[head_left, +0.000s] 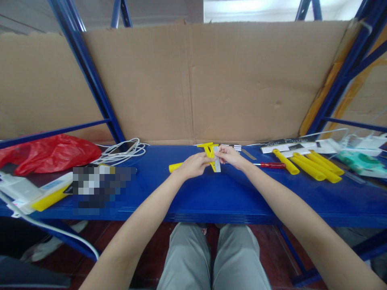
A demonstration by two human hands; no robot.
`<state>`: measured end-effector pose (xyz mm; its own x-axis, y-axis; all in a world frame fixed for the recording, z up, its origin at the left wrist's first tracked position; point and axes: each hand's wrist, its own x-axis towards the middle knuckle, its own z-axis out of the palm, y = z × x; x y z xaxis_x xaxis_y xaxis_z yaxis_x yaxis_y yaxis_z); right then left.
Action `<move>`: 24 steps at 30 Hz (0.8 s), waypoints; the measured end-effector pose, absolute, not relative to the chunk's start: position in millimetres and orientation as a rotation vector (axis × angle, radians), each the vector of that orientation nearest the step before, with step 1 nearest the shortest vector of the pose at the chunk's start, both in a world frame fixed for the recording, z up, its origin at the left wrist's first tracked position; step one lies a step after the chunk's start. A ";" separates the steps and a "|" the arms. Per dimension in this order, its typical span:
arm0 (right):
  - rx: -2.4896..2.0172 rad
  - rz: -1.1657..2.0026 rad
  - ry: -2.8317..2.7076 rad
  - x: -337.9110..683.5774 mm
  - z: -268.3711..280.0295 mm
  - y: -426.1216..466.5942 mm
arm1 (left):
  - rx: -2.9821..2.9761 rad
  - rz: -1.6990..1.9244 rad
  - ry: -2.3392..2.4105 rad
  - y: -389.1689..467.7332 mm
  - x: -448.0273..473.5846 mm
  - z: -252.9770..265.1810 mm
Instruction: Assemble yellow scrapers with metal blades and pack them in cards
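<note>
Over the middle of the blue shelf, my left hand (198, 164) is closed on a yellow plastic piece (209, 150) with a wide flat end. My right hand (229, 155) pinches a flat silver-grey strip (217, 160), held upright against the yellow piece. The two hands almost meet, and fingers cover part of both items. A yellow tube (174, 167) lies by my left wrist, partly hidden behind it. Just beyond my right hand are small white-and-dark items (237, 147) and a thin metal strip (249, 154).
To the right lie a red-handled screwdriver (273, 165), several yellow tubes (308, 167), black-and-white packets (287, 145) and a green-and-white pack (355, 161). On the left are a red plastic bag (54, 153), coiled white cable (127, 151) and a power strip (48, 191). Cardboard (242, 80) stands behind.
</note>
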<state>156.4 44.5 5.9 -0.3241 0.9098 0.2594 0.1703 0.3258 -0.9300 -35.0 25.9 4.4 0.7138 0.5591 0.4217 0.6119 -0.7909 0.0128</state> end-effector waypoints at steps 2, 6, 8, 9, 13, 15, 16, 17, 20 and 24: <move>-0.973 1.065 -1.709 155.8 6.1 45.3 | -2.786 -0.623 -0.959 24.1 -34.2 6.1; -0.998 1.080 -1.679 154.4 3.6 47.1 | -2.784 -0.581 -1.003 20.8 -32.0 9.0; -1.027 1.109 -1.659 153.9 1.4 47.4 | -2.795 -0.564 -1.027 20.4 -31.4 9.4; -1.049 1.131 -1.646 153.8 0.5 47.4 | -2.804 -0.559 -1.034 20.6 -31.3 9.4; -1.135 1.208 -1.564 156.3 -1.0 48.3 | -2.836 -0.543 -1.038 22.7 -32.0 8.3; -1.150 1.190 -1.538 159.5 -0.6 50.9 | -2.838 -0.545 -1.031 23.8 -32.6 7.2; -1.171 1.154 -1.536 161.6 -0.3 53.0 | -2.835 -0.550 -1.025 24.3 -33.0 6.8; -1.215 1.091 -1.544 164.0 -0.1 55.3 | -2.830 -0.554 -1.018 24.8 -33.3 6.3; -1.439 0.696 -1.663 172.5 -0.4 62.9 | -2.813 -0.540 -1.024 26.4 -34.3 5.4; -1.683 0.088 -1.960 182.2 -4.0 67.2 | -2.776 -0.487 -1.073 28.9 -35.6 4.4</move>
<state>182.2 67.2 -4.0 -0.0652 0.9308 0.3597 0.8950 0.2139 -0.3914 -35.6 28.9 4.4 0.6957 0.6323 0.3408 0.6728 -0.7398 -0.0010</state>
